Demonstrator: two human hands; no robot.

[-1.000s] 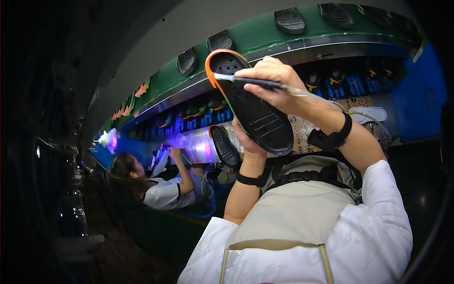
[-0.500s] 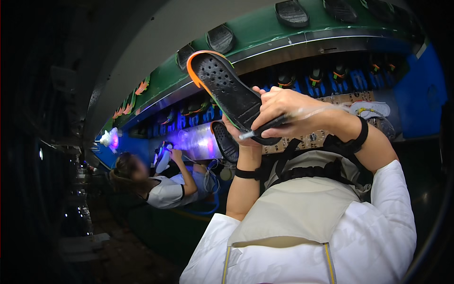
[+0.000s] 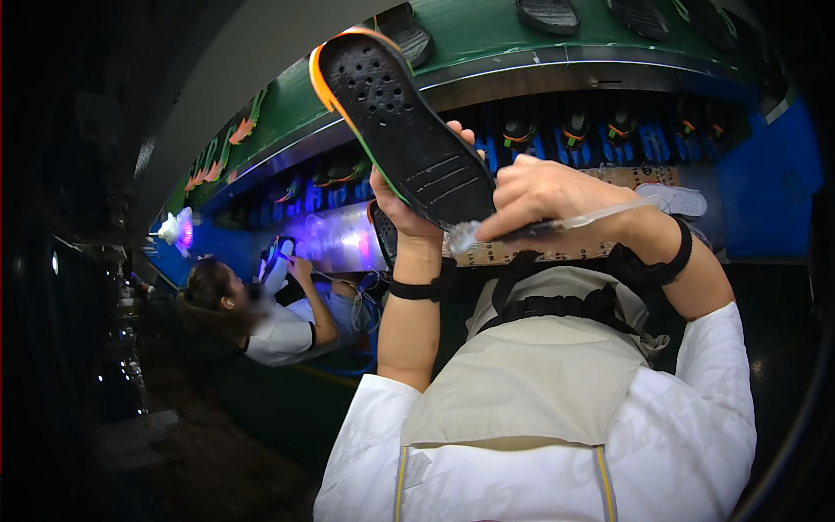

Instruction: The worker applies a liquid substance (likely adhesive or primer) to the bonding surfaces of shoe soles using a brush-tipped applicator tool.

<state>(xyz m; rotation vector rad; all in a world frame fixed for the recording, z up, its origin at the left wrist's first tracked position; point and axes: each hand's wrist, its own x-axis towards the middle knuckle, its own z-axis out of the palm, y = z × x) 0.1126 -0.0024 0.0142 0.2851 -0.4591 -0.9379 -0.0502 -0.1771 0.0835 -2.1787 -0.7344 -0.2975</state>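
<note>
A black shoe sole [image 3: 391, 130] with an orange and green edge is tilted up before me, its hole-dotted end at the upper left. My left hand [image 3: 402, 210] grips it from beneath near the lower end, fingertips showing past the right edge. My right hand [image 3: 552, 196] is closed round a slim dark brush [image 3: 528, 231] with a clear tube [image 3: 600, 214] running back over my wrist. The brush's pale bristle tip [image 3: 464, 237] is at the sole's lower end; whether it touches cannot be made out.
Beyond lies a green conveyor belt [image 3: 487, 39] carrying several black soles [image 3: 550, 14] and orange-green pieces. Under it stand shoe uppers [image 3: 576, 129] on blue supports. A white sole-shaped piece [image 3: 685, 200] lies at right, another black sole [image 3: 383, 233] behind my left wrist. A co-worker [image 3: 270, 317] sits at left.
The sole has moved up and left with my left hand. My right hand has drawn the brush to the sole's lower end, so the brush no longer lies across it.
</note>
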